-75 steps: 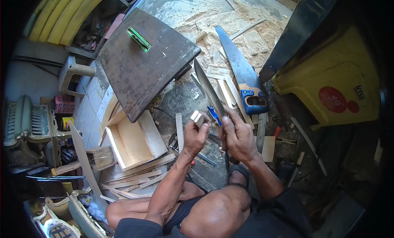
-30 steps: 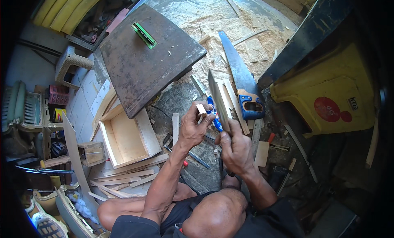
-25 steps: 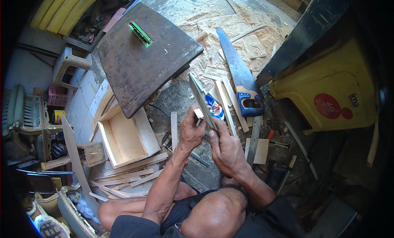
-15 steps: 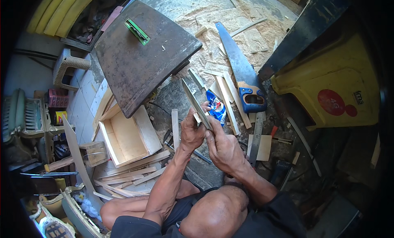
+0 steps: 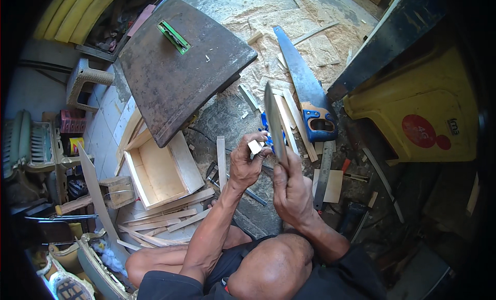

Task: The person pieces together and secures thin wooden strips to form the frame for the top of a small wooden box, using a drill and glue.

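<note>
My right hand [image 5: 293,189] is closed round the handle end of a long knife [image 5: 274,119], its grey blade pointing up and away from me. Just left of it, my left hand [image 5: 245,164] pinches a small pale piece of wood [image 5: 254,146] whose cut end faces up. Blade and wood are a little apart. Partly hidden behind the hands lies a blue and white packet [image 5: 264,120]. A handsaw [image 5: 299,67] with a blue handle rests beyond on several wood strips [image 5: 297,114].
A dark square tabletop [image 5: 191,78] carries a green tool [image 5: 173,36]. An open wooden box [image 5: 163,171] stands left, with loose strips [image 5: 165,222] beside it. Right are a steel ruler [image 5: 323,171] and a yellow plastic stool [image 5: 408,103]. Sawdust [image 5: 248,26] covers the far floor.
The knife has swung right and up, off the wood piece, with my right hand moving right and slightly nearer me. My left hand still holds the wood, whose end now shows.
</note>
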A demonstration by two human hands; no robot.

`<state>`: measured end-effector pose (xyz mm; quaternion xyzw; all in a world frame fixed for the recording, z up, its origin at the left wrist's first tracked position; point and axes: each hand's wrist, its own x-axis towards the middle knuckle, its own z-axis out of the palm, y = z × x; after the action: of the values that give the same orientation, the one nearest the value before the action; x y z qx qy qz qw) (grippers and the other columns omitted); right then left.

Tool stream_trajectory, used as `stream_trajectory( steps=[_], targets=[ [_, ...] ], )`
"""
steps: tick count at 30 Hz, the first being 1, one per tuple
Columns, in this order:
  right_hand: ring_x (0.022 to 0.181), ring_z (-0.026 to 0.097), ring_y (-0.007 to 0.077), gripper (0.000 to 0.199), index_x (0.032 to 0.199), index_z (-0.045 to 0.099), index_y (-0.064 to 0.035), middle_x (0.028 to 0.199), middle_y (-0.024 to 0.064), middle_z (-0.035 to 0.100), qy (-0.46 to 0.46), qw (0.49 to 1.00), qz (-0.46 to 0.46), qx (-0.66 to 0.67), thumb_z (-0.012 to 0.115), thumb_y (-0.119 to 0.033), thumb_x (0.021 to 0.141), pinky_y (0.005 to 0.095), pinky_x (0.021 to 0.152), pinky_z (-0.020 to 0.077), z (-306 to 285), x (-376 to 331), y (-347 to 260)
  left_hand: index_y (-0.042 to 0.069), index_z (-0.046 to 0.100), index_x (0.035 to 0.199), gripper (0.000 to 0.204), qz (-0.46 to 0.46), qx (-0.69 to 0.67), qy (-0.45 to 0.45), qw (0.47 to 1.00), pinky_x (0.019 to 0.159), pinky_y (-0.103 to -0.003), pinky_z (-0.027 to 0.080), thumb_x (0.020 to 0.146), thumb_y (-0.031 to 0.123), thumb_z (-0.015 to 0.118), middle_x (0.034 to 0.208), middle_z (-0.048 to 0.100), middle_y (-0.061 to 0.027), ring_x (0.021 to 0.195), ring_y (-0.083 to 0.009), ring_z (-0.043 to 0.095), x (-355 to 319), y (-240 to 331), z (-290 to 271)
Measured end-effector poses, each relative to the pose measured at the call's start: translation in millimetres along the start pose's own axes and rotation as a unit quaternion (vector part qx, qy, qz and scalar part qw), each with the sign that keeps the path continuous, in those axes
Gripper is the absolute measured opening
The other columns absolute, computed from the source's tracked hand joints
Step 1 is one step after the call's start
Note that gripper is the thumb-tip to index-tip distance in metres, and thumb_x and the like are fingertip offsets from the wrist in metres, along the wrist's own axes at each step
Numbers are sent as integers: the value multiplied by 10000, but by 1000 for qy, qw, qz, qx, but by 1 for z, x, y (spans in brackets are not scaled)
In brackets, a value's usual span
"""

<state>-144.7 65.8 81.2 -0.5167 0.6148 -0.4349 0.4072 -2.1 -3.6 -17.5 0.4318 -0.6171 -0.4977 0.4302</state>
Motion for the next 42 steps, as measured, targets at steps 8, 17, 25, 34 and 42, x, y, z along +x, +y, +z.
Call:
stream_trajectory(
  steps=[8,17,25,34,42],
  targets=[
    [730,682,499,466,1474,435,-70,747,299,660,-77,991,25,-111,574,-129,1033,570,596,512,-1,0,-1,47,578,1201,385,8,3,-21,1000,1076,-414,499,866,-75,724,1195,660,-116,1276,-289,616,0,-7,-1],
    [669,666,513,502,1499,365,-36,674,306,633,-92,990,18,-100,547,-96,1035,597,564,500,2,-5,3,31,599,1216,370,29,74,-13,997,1000,-406,543,877,-51,722,1197,678,-140,1177,-297,671,-4,-1,-2],
    [619,656,517,571,1526,304,-40,628,295,619,-105,987,3,-118,564,-92,1020,616,527,479,1,-9,-4,7,610,1220,396,62,161,-5,985,863,-380,607,855,-6,763,1172,702,-163,1071,-286,724,-15,8,-3],
    [623,683,472,564,1510,343,-32,668,273,653,-98,983,18,-151,569,-120,1001,583,530,519,8,-4,10,33,635,1188,392,57,232,30,971,838,-392,591,835,24,806,1082,733,-167,995,-320,748,-9,22,-2],
    [666,679,502,589,1537,327,-47,794,279,690,-120,979,-2,-167,554,-127,999,602,588,526,5,-3,2,46,616,1196,355,106,279,23,954,789,-392,593,871,28,757,1026,729,-153,922,-339,752,-13,23,-8]
  ],
)
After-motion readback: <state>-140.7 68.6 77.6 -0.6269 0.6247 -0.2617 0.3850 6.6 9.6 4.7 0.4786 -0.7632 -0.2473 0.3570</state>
